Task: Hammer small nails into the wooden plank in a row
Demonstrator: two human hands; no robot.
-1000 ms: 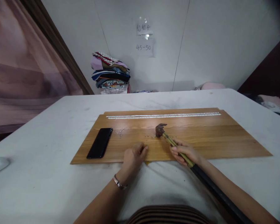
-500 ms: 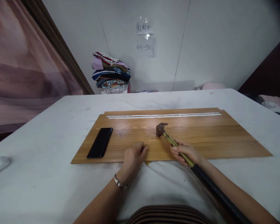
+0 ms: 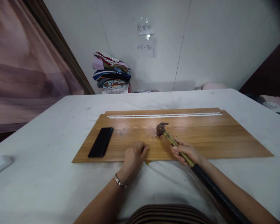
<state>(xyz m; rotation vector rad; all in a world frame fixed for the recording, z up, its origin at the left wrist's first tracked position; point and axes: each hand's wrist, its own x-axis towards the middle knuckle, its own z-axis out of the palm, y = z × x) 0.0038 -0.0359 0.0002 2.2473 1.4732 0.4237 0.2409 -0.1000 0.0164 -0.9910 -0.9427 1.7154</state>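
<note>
My right hand [image 3: 184, 151] is wrapped round the yellow-green part of the handle of a claw hammer [image 3: 169, 138]. Its long black grip runs back under my forearm. The rusty hammer head is low over the wooden board [image 3: 207, 140], by a row of small dark specks that look like nail heads [image 3: 151, 136]. Whether the head touches the board I cannot tell. My left hand [image 3: 135, 155] rests closed on the board's near edge, left of the hammer; anything inside its curled fingers is hidden. Several loose nails [image 3: 120, 133] lie beyond it to the left.
A black phone [image 3: 100, 142] lies on the board's left end. Two white measuring strips [image 3: 164, 116] run along its far side. The board is on a white table [image 3: 44, 133]. Folded clothes [image 3: 112, 73] are stacked behind it, and a white object [image 3: 1, 165] is at far left.
Both hands and the hammer keep their places on the board. The whole view has shifted very slightly.
</note>
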